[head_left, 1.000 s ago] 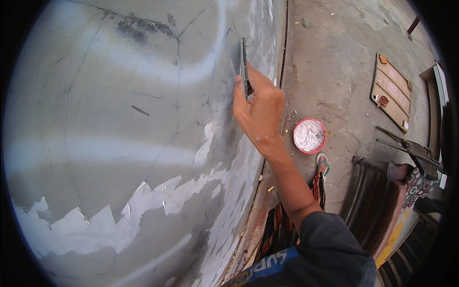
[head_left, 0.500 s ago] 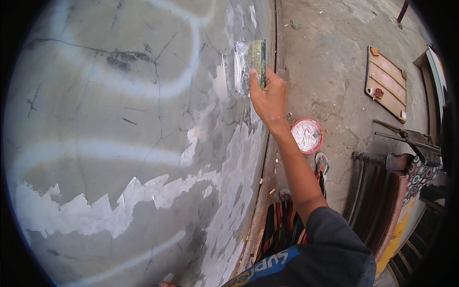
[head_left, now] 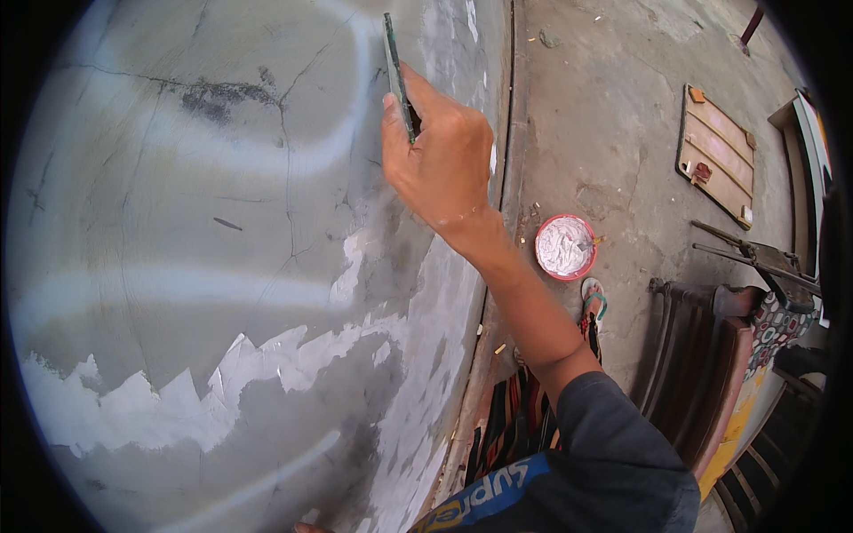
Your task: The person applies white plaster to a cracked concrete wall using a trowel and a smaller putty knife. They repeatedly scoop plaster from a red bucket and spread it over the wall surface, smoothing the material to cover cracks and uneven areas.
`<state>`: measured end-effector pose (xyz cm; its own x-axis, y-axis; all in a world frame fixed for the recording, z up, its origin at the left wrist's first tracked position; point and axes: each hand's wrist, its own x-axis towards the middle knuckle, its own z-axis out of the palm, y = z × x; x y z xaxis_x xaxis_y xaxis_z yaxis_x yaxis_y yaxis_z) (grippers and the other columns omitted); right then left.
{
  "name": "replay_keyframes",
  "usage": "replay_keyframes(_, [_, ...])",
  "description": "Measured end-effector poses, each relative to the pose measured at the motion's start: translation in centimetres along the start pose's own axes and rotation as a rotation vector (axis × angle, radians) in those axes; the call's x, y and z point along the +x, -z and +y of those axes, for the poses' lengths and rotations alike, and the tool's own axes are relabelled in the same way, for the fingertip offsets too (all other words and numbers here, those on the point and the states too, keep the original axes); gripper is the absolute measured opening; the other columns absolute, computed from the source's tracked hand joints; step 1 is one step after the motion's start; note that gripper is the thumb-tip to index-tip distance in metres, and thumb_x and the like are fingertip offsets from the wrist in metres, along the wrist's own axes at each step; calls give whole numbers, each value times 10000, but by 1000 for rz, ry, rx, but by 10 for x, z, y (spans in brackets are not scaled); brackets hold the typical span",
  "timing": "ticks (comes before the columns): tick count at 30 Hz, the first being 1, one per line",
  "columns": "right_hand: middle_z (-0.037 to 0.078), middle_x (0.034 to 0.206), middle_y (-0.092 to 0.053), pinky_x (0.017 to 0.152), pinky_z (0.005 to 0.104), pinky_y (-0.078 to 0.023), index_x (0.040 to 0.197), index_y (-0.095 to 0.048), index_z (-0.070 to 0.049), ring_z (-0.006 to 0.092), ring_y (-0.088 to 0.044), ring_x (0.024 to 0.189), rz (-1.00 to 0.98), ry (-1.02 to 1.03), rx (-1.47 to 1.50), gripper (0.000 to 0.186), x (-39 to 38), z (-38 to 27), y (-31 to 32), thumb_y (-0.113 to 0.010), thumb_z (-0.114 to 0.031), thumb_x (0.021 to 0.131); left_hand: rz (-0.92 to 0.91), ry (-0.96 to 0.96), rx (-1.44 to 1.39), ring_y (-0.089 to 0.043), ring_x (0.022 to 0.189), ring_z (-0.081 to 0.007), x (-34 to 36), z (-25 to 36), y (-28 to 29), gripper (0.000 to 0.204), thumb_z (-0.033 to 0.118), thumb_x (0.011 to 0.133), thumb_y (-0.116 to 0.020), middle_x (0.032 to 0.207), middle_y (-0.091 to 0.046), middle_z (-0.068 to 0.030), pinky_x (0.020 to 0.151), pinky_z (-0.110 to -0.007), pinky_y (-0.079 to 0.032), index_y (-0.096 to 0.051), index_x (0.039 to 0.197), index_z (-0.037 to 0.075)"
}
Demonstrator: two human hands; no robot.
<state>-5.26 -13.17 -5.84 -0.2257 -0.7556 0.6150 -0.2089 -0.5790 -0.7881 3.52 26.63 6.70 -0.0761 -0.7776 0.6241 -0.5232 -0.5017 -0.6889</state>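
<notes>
This looks like a rough yard or work spot: a big grey cracked plaster wall point(head_left: 213, 195) with white patches point(head_left: 173, 413), a dusty grey concrete floor point(head_left: 595, 107), and a round pinkish-red tub point(head_left: 569, 277) of white paste point(head_left: 563, 245).

the stained concrete floor point(head_left: 622, 98) carries a red bowl point(head_left: 576, 277) holding white paste point(head_left: 562, 246), near a foot in a green-strapped sandal point(head_left: 593, 300); farther off rests a dark-edged, ribbed panel point(head_left: 721, 149), and small pale scraps point(head_left: 597, 18) and a greenish clump point(head_left: 551, 37) lie scattered.
</notes>
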Motion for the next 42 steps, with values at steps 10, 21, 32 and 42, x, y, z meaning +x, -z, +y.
replay_keyframes(10, [135,524,-453,458,314,-353,854,-621,28,155,-377,443,-195,-279,-55,146,-5,56,19,-594,-114,873,-20,-56,17,-386,1265,-370,-3,-11,8,588,463,810,-596,1287,-453,-197,1061,-572,-243,-446,1203,52])
replay_keyframes(21, [82,554,-514,478,288,-361,974,-652,25,80,-421,497,-98,-395,306,179,-34,65,41,-585,-120,894,-16,12,45,-387,1266,-370,4,4,9,582,457,808,-599,1283,-456,-196,1057,-574,-250,-449,1199,53])
replay_keyframes(32, [65,516,-478,465,290,-336,875,-637,21,112,-402,467,-61,-482,236,136,-63,37,15,-575,-100,874,-20,32,60,-388,1266,-370,7,5,8,576,452,807,-602,1279,-459,-195,1052,-577,-256,-451,1196,54])
replay_keyframes(42, [-12,705,-610,544,240,-389,894,-652,56,37,-463,613,61,-330,440,171,40,36,16,-572,-96,905,-8,19,60,-389,1267,-370,7,9,9,570,447,806,-604,1274,-462,-194,1049,-579,-262,-454,1193,55])
